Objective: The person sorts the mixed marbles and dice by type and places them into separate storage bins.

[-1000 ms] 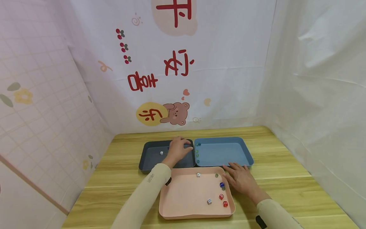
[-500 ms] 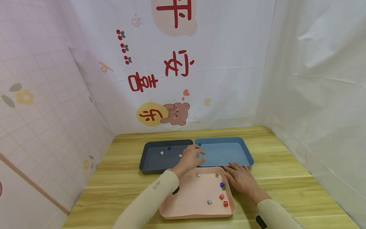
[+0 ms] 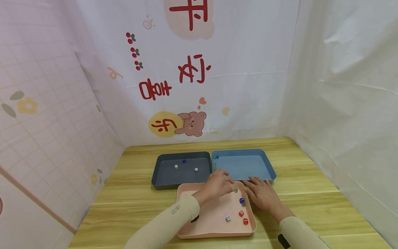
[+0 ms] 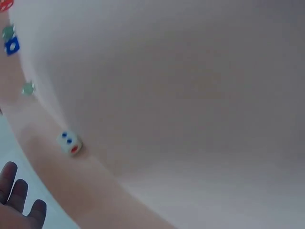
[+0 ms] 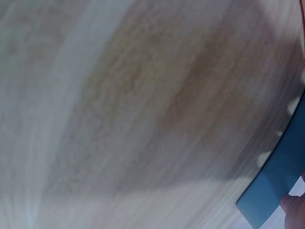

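Observation:
My left hand (image 3: 217, 185) is over the back of the pink tray (image 3: 214, 235), its fingers loosely bent and nothing visible in them. In the left wrist view, a white die (image 4: 70, 143) lies near that hand's spread fingers (image 4: 18, 193); the hand hides it from the head camera. Along the tray's right side are a green glass bead (image 3: 235, 190), a blue die (image 3: 241, 200) with another green bead beside it, and two red dice (image 3: 245, 221). Another white die (image 3: 228, 218) lies nearer the front. My right hand (image 3: 262, 195) rests with extended fingers where the pink and blue trays meet.
Behind stands a dark grey tray (image 3: 164, 178) with two white dice (image 3: 176, 166) and a blue die (image 3: 184, 161). The blue tray (image 3: 248, 166) adjoins it, with several green glass beads (image 3: 214, 165) along its left side. White cloth (image 3: 248, 103) encloses the wooden table (image 3: 109, 207).
My left hand has moved from over the dark grey tray, rightward past the blue tray's left edge, then back towards me over the pink tray. My right hand has stayed put.

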Motion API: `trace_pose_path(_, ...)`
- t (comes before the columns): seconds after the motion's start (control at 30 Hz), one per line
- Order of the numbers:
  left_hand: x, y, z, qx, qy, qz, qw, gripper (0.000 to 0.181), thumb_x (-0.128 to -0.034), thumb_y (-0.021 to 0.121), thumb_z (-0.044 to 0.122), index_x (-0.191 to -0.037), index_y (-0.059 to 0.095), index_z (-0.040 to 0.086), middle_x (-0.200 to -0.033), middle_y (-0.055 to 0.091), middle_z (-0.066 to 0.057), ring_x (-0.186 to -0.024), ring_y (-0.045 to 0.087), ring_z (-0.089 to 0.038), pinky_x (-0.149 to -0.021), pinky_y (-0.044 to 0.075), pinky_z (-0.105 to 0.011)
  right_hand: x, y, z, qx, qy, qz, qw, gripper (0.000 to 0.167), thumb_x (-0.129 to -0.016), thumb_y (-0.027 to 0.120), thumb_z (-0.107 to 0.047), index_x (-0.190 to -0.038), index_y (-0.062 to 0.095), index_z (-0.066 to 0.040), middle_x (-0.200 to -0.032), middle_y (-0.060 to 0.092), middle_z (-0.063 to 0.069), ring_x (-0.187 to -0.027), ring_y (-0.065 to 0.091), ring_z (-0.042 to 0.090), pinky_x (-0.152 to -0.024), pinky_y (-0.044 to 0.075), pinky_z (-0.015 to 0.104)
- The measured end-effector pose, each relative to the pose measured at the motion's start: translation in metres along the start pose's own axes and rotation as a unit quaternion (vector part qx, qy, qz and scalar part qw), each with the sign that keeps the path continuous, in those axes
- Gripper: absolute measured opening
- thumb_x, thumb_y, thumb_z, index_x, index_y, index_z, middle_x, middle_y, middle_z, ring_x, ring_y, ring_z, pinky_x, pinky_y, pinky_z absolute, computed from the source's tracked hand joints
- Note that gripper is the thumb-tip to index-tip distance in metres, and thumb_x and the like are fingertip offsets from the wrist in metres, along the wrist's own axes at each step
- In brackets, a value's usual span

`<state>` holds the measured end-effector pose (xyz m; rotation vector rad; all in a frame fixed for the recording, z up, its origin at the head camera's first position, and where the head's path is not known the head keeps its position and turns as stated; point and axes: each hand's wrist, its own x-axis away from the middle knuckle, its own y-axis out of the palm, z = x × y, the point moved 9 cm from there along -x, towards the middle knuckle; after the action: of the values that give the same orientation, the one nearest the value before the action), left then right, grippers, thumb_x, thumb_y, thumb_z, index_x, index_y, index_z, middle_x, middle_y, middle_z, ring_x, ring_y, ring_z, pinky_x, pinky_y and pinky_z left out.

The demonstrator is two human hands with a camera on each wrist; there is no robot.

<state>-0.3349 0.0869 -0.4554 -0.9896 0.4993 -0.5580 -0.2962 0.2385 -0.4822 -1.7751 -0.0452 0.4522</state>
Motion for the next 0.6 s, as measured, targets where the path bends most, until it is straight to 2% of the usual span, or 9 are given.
trace_pose_path(0.27, 0.006, 0.018, 0.007, -0.018, 0.015, -0.03, 0.9993, 0.023, -0.0928, 0.071, 0.037, -0.111, 0.075, 0.025, -0.136, 0.052, -0.002, -0.127, 0.046, -0.021, -0.106, 0.036, -0.045, 0.0, -0.001, -0.002, 0.001, -0.004, 0.004, 1.0, 0.042, -0.101, 0.057, -0.032, -0.137, 0.062, -0.01, -0.14, 0.054, 0.02, -0.13, 0.047, 0.045, -0.103, 0.029, 0.071)
trace_pose_path(0.43, 0.007, 0.021, 0.009, -0.045, 0.034, -0.02, 0.9982, 0.022, -0.0926, 0.071, 0.038, -0.11, 0.075, 0.026, -0.136, 0.052, -0.002, -0.128, 0.046, -0.022, -0.108, 0.034, -0.047, 0.0, -0.002, -0.003, 0.003, -0.006, 0.005, 1.0, 0.042, -0.101, 0.057, -0.032, -0.137, 0.062, -0.01, -0.139, 0.054, 0.02, -0.13, 0.047, 0.045, -0.103, 0.03, 0.071)
trace_pose_path(0.6, 0.008, 0.022, 0.015, -0.054, 0.071, -0.011, 0.996, 0.022, -0.0918, 0.072, 0.036, -0.11, 0.074, 0.024, -0.137, 0.052, -0.003, -0.128, 0.045, -0.021, -0.107, 0.035, -0.045, 0.0, -0.002, -0.002, 0.001, -0.005, 0.004, 1.0, 0.042, -0.101, 0.057, -0.033, -0.137, 0.062, -0.01, -0.14, 0.054, 0.021, -0.13, 0.047, 0.045, -0.102, 0.03, 0.071)
